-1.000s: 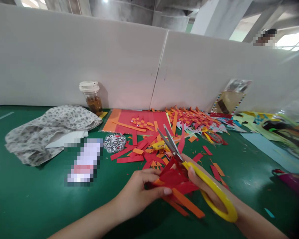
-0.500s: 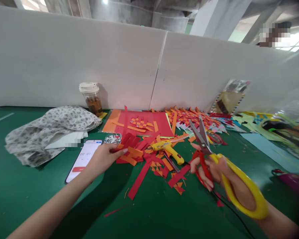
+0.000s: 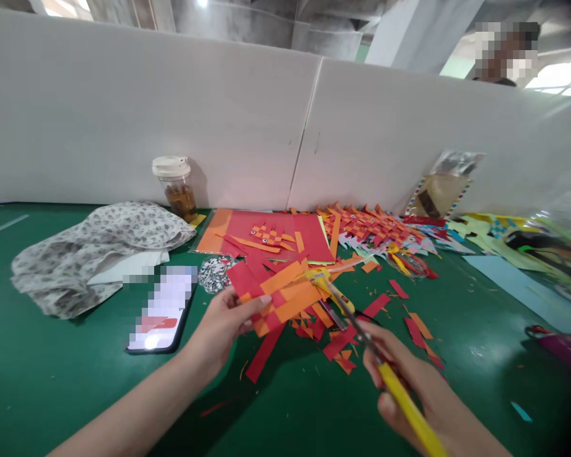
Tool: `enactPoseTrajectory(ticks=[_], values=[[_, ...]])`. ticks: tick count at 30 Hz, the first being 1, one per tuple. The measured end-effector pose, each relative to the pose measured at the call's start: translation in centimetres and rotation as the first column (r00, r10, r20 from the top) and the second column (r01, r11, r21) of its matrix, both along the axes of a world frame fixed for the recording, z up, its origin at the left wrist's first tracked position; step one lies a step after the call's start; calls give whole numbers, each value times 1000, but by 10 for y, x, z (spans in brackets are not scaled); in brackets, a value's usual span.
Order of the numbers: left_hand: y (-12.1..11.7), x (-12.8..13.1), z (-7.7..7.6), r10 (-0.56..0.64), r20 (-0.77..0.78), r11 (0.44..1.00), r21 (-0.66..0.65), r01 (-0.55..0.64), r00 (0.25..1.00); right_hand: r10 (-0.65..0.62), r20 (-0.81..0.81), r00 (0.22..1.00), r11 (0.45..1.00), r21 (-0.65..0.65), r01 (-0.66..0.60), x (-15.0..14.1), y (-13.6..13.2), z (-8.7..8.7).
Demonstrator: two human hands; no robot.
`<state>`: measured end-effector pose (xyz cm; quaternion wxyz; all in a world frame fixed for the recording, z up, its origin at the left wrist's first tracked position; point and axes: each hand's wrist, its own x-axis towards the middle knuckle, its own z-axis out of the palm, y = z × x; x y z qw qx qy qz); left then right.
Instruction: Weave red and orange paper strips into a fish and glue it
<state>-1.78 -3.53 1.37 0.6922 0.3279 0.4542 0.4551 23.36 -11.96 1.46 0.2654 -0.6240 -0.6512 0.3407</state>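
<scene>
My left hand (image 3: 221,327) is closed, thumb on top, on a woven piece of red and orange paper strips (image 3: 290,298) with loose strip ends pointing right. In my right hand (image 3: 409,371) is a pair of scissors with yellow handles (image 3: 402,397), seen edge-on. Their blades point up and left towards the strip ends; whether they touch the paper I cannot tell. Behind the blades lies a yellow glue gun (image 3: 320,278). Red and orange scraps (image 3: 345,343) are scattered under and between my hands.
A phone (image 3: 164,308) and a patterned cloth (image 3: 105,247) lie left, a lidded cup (image 3: 176,190) behind. Finished woven fish shapes (image 3: 368,225) pile up at the back. Red sheets (image 3: 309,228) lie in the middle, blue paper (image 3: 518,285) on the right. A white partition (image 3: 219,120) stands behind.
My left hand went left to the scraps, then came back towards the middle with the woven piece spread out. The scissors swung right, then returned left, turning edge-on beside the strips.
</scene>
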Motion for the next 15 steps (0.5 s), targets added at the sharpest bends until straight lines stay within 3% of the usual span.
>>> enactPoseTrajectory(ticks=[3,5,9,15], values=[[-5,14,-18,86,69,993,-91,-79,994,54,283,958,998,-38,-45,-15,-11,6],[-5,19,-26,54,135,997,-68,-45,989,56,400,915,997,-65,-32,-22,-11,8],[-1,24,-35,-44,282,998,-25,53,959,14,501,865,998,-59,18,-25,-2,6],[0,28,-40,-1,327,998,-59,21,945,55,597,800,994,-105,11,-27,3,-1]])
